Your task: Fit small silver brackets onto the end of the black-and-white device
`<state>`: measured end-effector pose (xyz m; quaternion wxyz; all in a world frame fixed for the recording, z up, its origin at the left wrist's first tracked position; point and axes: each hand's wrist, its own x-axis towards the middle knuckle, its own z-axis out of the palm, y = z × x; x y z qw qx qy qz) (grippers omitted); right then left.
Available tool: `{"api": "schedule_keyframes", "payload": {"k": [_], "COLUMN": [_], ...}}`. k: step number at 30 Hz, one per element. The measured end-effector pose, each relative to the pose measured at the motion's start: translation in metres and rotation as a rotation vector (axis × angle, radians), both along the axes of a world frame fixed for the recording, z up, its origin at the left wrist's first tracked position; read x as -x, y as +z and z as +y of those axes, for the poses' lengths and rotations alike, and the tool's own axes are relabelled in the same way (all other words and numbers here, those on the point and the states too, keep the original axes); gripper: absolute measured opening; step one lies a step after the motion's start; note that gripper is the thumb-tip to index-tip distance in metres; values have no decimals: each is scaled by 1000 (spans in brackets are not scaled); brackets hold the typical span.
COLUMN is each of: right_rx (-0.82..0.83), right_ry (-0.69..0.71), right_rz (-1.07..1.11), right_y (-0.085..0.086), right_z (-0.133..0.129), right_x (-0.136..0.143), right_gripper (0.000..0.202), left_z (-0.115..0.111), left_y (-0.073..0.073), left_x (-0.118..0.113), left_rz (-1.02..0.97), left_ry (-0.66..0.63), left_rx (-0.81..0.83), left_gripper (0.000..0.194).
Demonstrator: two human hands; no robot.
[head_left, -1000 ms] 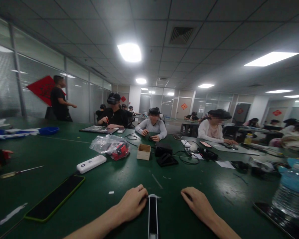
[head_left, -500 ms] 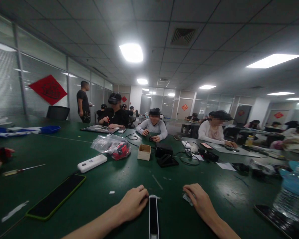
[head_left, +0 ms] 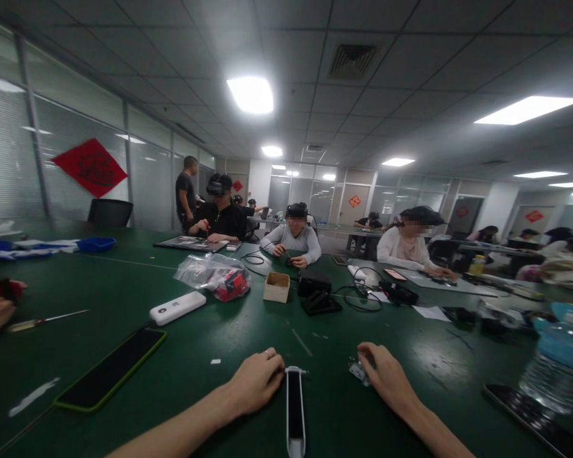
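Left hand (head_left: 256,383) at white-framed bar (head_left: 295,407), right hand (head_left: 388,376) curled by small silvery pieces (head_left: 358,373); we can't tell either grip. Pieces and bar sit apart, unjoined.

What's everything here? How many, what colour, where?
Green-edged phone: one, black, left
Rounded device: one, white, left
Screwdriver: one, yellowish handle, left
Plastic bag: one, clear, centre-left
Open box: one, beige, centre
Electronics: uncounted, black, centre
Water bottle: one, clear, right
Phone near bottle: one, black, right
Trays: uncounted, blue, far left
Wall signs: several, red, background
Ceiling lights: several, white, overhead
Worktable: one, green, foreground
Co-workers: several, mixed clothing, around
Framed strip: one, black, bottom centre
Small parts: uncounted, grey, right of strip
Left hand: one, bare, at strip
Right hand: one, bare, at parts
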<state>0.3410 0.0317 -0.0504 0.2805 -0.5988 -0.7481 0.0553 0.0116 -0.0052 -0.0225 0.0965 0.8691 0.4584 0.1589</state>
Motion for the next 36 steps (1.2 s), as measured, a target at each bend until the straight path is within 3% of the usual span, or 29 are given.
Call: {"api": "schedule_keyframes", "payload": {"k": [17,32,36], "right_rx": [73,96,42], "right_ry": [-92,-5,40], "right_rz": [-83,-132,-136], "right_y": [13,4,14], "right_z": [0,8,3], "right_x": [-11,-24,-24], "right_gripper": [37,37,35], "left_z": [-3,0,4], "left_y": [4,1,-4], "left_x": [-1,0,0], "left_rz": [6,-1,8], "left_ry": [5,-6,-26], "left_rx": [10,7,-8], "left_gripper": [15,17,17]}}
